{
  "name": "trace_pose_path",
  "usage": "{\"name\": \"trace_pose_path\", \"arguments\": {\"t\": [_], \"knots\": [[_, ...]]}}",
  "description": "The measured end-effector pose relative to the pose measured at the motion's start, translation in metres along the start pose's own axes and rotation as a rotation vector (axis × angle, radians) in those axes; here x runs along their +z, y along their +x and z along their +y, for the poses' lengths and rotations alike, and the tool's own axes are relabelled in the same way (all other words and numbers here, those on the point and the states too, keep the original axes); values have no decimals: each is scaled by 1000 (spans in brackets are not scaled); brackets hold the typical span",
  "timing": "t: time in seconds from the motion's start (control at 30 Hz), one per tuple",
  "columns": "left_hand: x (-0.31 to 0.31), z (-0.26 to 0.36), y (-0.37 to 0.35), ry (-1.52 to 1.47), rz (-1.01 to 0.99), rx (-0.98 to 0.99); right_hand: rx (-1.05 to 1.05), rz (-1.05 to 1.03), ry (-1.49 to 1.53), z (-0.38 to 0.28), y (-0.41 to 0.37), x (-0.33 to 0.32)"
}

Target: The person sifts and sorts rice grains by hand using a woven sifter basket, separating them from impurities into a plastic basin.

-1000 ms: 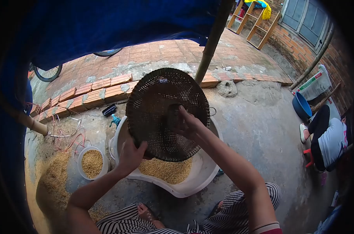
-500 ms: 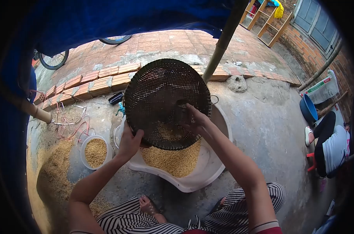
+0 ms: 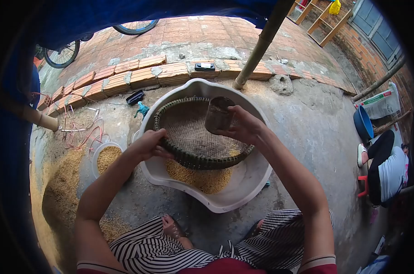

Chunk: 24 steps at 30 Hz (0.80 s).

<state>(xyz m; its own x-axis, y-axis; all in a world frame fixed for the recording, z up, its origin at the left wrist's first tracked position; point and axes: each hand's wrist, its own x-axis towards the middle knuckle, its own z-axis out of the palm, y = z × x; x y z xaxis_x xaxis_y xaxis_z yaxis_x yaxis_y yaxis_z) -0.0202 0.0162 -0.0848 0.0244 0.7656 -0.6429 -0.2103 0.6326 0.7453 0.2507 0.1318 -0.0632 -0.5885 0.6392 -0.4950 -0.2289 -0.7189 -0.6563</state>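
A round woven basket sieve [image 3: 188, 130] is tilted over a large pale plastic tub [image 3: 248, 194]. My left hand [image 3: 148, 145] grips its left rim. My right hand [image 3: 244, 127] is closed around a dark, dirty cup [image 3: 219, 115] above the right part of the sieve. A few yellow grains lie in the sieve near its lower right edge. More yellow grain [image 3: 200, 179] covers part of the tub's bottom, below the sieve's near rim.
A white bucket of grain [image 3: 109, 157] stands at the left, beside husks [image 3: 63, 196] spread on the floor. A bamboo pole [image 3: 261, 50] rises behind the tub. Low bricks [image 3: 172, 73] run across the back. A person [image 3: 391, 169] sits at the right near a blue basin [image 3: 363, 123].
The sieve has tipped from nearly upright to flatter and lower, uncovering the tub's far rim. My right hand has moved right and up, and the cup now shows clearly.
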Motion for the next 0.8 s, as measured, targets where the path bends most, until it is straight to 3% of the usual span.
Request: {"name": "trace_pose_path", "arguments": {"t": [0.1, 0.23, 0.33, 0.47, 0.53, 0.63, 0.67, 0.73, 0.77, 0.8], "knots": [[17, -22, -1, -102, -41, -43, -26, 106, -23, -8, -12, 9], [-9, 11, -38, 28, 33, 32, 15, 141, -71, -16, -23, -3], [-21, 24, -25, 107, 114, 66, -7, 158, -210, -19, -16, -3], [39, 20, -36, 357, 80, 290, -49, 181, -237, -18, -16, 13], [32, 35, -34, 968, 425, 745, -50, 143, -233, -13, -11, 1], [23, 54, -17, 1260, 587, 559, -37, 119, -223, -8, -6, -19], [23, 44, -9, 1257, 587, 554, -32, 119, -225, -5, -6, -20], [26, 19, 11, 1326, 750, 864, -57, 209, -295, 1, -9, -22], [21, 9, 25, 1326, 747, 859, -52, 211, -294, 2, -9, -25], [12, -1, 39, 1031, 619, 930, -33, 191, -317, 4, -9, -30]]}}
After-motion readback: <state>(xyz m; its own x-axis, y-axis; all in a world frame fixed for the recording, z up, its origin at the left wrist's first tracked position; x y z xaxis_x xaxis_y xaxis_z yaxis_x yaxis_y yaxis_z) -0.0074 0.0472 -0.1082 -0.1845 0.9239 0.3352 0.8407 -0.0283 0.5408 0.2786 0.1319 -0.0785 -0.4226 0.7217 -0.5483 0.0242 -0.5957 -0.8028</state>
